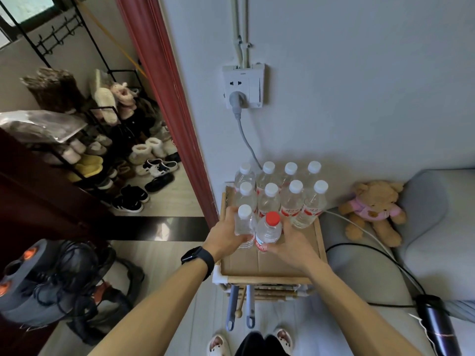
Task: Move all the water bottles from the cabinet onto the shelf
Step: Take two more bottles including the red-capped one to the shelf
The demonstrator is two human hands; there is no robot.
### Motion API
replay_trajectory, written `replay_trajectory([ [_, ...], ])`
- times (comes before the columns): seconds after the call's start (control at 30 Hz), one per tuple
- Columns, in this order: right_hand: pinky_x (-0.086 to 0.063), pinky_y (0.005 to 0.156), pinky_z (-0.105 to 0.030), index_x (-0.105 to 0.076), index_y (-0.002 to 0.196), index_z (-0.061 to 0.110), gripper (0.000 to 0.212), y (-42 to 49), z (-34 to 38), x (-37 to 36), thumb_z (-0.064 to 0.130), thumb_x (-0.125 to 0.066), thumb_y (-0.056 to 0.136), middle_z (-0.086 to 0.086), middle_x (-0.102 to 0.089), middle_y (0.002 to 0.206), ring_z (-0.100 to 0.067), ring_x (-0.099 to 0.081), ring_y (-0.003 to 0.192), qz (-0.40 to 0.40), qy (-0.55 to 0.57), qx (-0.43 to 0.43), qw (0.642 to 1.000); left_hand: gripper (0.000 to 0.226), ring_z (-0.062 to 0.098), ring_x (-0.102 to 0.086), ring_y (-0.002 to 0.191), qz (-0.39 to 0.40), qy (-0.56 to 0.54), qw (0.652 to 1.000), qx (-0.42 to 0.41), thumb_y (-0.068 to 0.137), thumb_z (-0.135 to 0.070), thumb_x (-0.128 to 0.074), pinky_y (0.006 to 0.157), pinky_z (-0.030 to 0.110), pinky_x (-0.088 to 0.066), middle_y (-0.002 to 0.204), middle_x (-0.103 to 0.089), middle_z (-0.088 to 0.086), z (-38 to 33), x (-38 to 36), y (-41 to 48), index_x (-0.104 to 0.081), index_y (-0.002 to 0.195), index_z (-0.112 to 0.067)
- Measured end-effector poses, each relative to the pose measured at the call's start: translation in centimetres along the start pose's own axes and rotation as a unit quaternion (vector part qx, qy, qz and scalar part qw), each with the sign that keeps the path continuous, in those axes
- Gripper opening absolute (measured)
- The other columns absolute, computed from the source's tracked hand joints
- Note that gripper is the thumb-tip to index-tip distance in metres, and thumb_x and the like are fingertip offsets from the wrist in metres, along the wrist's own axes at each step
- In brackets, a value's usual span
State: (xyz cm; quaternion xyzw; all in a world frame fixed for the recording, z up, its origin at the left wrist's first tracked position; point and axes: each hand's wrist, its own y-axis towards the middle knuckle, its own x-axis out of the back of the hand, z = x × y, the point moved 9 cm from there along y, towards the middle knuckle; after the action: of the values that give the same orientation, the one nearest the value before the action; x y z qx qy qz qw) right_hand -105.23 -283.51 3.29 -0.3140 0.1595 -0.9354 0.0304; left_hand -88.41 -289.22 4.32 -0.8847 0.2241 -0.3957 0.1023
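Looking down on a small wood-framed shelf point(267, 280), low in the middle of the frame, with a brown cardboard sheet point(257, 265) over its top. Gripping a clear plastic water bottle with a white cap point(244, 222) in the left hand point(225, 233), fingers curled round its body, a black watch point(198, 259) on that wrist. Gripping a clear plastic water bottle with a red cap point(268, 231) in the right hand point(291, 244), thumb and fingers wrapped round its lower half. Holding the two upright, side by side and touching, at the near edge of the cluster; hard to tell whether resting on the cardboard or lifted just off it. Just behind, standing on the shelf top against the pale wall: eight more clear white-capped bottles point(293, 201) in two rows of four (red-and-white labels showing on the right-hand ones). Higher up, mid-frame: a white wall socket point(243, 86) with a grey plug point(236, 98) in it. Right of the shelf: a brown teddy bear in a pink top point(372, 211). At left, past a red door frame point(167, 98): a black metal rack full of shoes point(102, 140).
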Motion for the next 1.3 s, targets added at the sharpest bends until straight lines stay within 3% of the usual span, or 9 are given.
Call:
replay_trajectory([
  [0.1, -0.045, 0.091, -0.029, -0.037, 0.133, 0.037, 0.063, 0.0, 0.1, 0.7, 0.040, -0.075, 0.083, 0.007, -0.061, 0.129, -0.018, -0.059, 0.115, -0.018, 0.006, 0.008, 1.000, 0.076, 0.029, -0.061, 0.110, 0.009, -0.019, 1.000, 0.006, 0.084, -0.033, -0.076, 0.087, 0.035, -0.051, 0.131, -0.057, 0.006, 0.4, -0.3, 0.1, -0.024, 0.140, -0.023],
  [0.2, -0.043, 0.088, -0.028, -0.036, 0.139, 0.030, 0.066, 0.4, 0.0, 1.1, 0.038, -0.073, 0.085, 0.010, -0.059, 0.124, -0.016, -0.059, 0.112, -0.015, -0.003, 0.011, 1.000, 0.077, 0.029, -0.061, 0.111, 0.011, -0.026, 1.000, -0.001, 0.083, -0.034, -0.077, 0.089, 0.038, -0.052, 0.134, -0.055, 0.007, 0.1, -0.4, 0.4, -0.024, 0.139, -0.025],
  [0.3, -0.047, 0.092, -0.030, -0.039, 0.133, 0.037, 0.064, 0.9, -0.3, 0.8, 0.040, -0.076, 0.081, 0.016, -0.057, 0.124, -0.012, -0.059, 0.112, -0.012, -0.004, 0.018, 1.000, 0.076, 0.025, -0.061, 0.108, 0.006, -0.034, 0.999, -0.005, 0.082, -0.034, -0.077, 0.087, 0.036, -0.052, 0.132, -0.056, 0.003, 0.0, -0.4, 0.7, -0.026, 0.138, -0.026],
  [0.43, -0.051, 0.095, -0.037, -0.040, 0.136, 0.037, 0.070, 1.2, -1.1, 0.2, 0.047, -0.076, 0.076, 0.017, -0.059, 0.126, -0.006, -0.060, 0.107, -0.015, -0.010, 0.018, 1.000, 0.076, 0.021, -0.060, 0.108, -0.010, -0.039, 0.999, -0.009, 0.077, -0.037, -0.080, 0.088, 0.038, -0.053, 0.131, -0.055, -0.001, 0.1, -0.3, 0.7, -0.030, 0.134, -0.027],
  [0.6, -0.054, 0.091, -0.038, -0.036, 0.137, 0.035, 0.077, 1.5, -1.6, 0.0, 0.048, -0.078, 0.074, 0.014, -0.060, 0.123, -0.012, -0.061, 0.108, -0.015, -0.009, 0.007, 1.000, 0.085, 0.017, -0.059, 0.103, -0.018, -0.053, 0.998, 0.017, 0.074, -0.038, -0.083, 0.083, 0.029, -0.049, 0.126, -0.059, -0.001, 1.1, -0.4, 0.4, -0.029, 0.138, -0.025],
  [0.9, -0.052, 0.094, -0.035, -0.042, 0.134, 0.037, 0.065, 1.5, -2.0, -0.9, 0.052, -0.072, 0.079, 0.016, -0.061, 0.127, -0.009, -0.061, 0.112, -0.006, -0.002, 0.005, 1.000, 0.078, 0.026, -0.063, 0.108, 0.001, 0.003, 1.000, 0.023, 0.083, -0.044, -0.074, 0.088, 0.037, -0.053, 0.124, -0.064, 0.004, 1.1, -0.9, 0.4, -0.030, 0.143, -0.020],
  [1.07, -0.049, 0.096, -0.032, -0.040, 0.136, 0.034, 0.065, 1.3, -2.0, -0.9, 0.041, -0.075, 0.081, 0.018, -0.057, 0.126, -0.004, -0.056, 0.110, -0.029, 0.035, 0.003, 0.999, 0.077, 0.026, -0.062, 0.110, 0.006, 0.000, 1.000, 0.023, 0.083, -0.045, -0.072, 0.091, 0.039, -0.052, 0.125, -0.063, 0.004, 0.9, -1.0, 0.3, -0.031, 0.144, -0.021],
  [1.17, -0.046, 0.092, -0.025, -0.040, 0.129, 0.040, 0.058, 1.0, -1.9, -1.2, 0.037, -0.075, 0.083, 0.020, -0.056, 0.121, -0.001, -0.054, 0.106, -0.030, 0.046, -0.004, 0.998, 0.076, 0.026, -0.062, 0.111, 0.008, -0.002, 1.000, 0.023, 0.084, -0.045, -0.072, 0.093, 0.041, -0.052, 0.127, -0.062, 0.003, 0.8, -1.0, 0.1, -0.031, 0.143, -0.022],
  [1.3, -0.045, 0.086, -0.024, -0.041, 0.132, 0.031, 0.064, 1.1, -2.0, -1.1, 0.038, -0.078, 0.080, 0.018, -0.056, 0.117, -0.003, -0.054, 0.100, -0.023, 0.048, -0.018, 0.998, 0.079, 0.026, -0.061, 0.114, 0.019, -0.006, 1.000, 0.021, 0.084, -0.044, -0.073, 0.097, 0.044, -0.050, 0.131, -0.061, 0.003, 1.0, -1.0, 0.2, -0.026, 0.145, -0.025],
])
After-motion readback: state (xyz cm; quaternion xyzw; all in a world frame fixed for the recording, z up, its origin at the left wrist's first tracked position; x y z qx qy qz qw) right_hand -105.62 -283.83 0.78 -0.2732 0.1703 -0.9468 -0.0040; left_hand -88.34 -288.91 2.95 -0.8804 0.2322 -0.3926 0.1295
